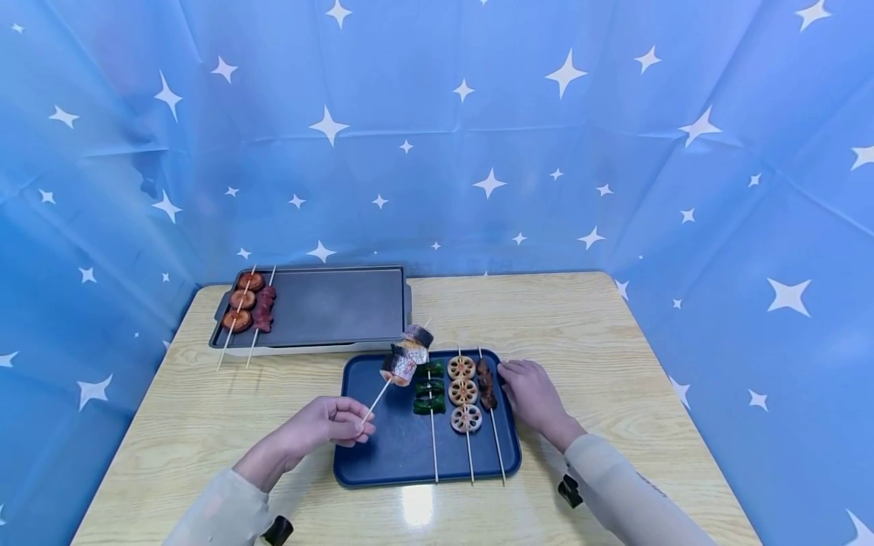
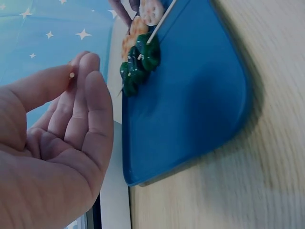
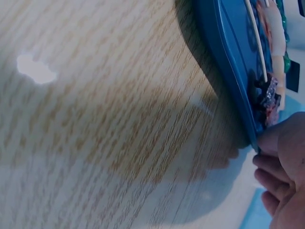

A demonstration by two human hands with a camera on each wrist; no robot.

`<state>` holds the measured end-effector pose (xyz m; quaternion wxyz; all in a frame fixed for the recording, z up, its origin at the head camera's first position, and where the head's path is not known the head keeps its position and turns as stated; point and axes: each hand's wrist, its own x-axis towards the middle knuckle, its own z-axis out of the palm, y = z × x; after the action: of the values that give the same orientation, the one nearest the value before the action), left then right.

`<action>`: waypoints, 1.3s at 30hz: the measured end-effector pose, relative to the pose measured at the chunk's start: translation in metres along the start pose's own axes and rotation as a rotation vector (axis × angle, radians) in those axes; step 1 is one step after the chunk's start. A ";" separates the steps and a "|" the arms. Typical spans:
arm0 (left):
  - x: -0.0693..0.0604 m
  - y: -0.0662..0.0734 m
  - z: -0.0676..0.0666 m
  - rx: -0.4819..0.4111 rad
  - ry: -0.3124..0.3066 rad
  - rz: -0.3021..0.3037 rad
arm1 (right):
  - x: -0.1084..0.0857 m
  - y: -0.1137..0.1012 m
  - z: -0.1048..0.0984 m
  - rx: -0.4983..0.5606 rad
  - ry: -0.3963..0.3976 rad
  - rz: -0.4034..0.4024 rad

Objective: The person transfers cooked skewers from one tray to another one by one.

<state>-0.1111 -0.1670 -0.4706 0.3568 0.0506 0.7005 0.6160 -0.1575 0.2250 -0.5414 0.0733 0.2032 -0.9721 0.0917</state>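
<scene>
Blue curtain (image 1: pixel 410 167) with white stars surrounds our pale wooden table (image 1: pixel 560 303). At its far left we see a dark griddle (image 1: pixel 337 303) holding two skewers along its left end: three round brown slices (image 1: pixel 242 300) on one, dark red meat (image 1: pixel 263 309) on the other, both sticks jutting over the near rim. Nearer us lies a blue tray (image 1: pixel 382 470). From its middle to its right side run three skewers, side by side: green peppers (image 1: pixel 429 388), lotus slices (image 1: pixel 463 392) and brown meat (image 1: pixel 487 384), their bare stick ends toward us.

Our left hand (image 1: pixel 328 428) reaches in over the tray's left edge, palm turned inward, thumb and fingertips meeting in a narrow pinch on the bare end of the fish skewer (image 1: pixel 399 364). Its stick slants up and away to the right from that grip, so the fish pieces sit beyond our fingertips, above the tray and beside the peppers.

Our right hand (image 1: pixel 536 398) reaches forward to the tray's far right corner, gripping the rim there, thumb close to the brown meat, other fingers bent outside the edge.
</scene>
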 end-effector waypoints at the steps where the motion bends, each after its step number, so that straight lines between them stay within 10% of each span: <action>1: -0.001 -0.002 0.000 -0.002 -0.008 -0.005 | 0.000 0.000 0.000 0.000 0.001 -0.001; 17: -0.012 -0.021 -0.005 0.003 -0.066 -0.056 | 0.000 0.000 -0.001 -0.003 -0.004 -0.003; 39: -0.009 -0.032 0.005 -0.024 0.011 -0.113 | 0.001 0.000 -0.002 0.008 -0.007 0.001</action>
<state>-0.0896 -0.1750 -0.4957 0.3876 0.0033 0.6967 0.6036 -0.1583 0.2247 -0.5390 0.0693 0.2033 -0.9720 0.0951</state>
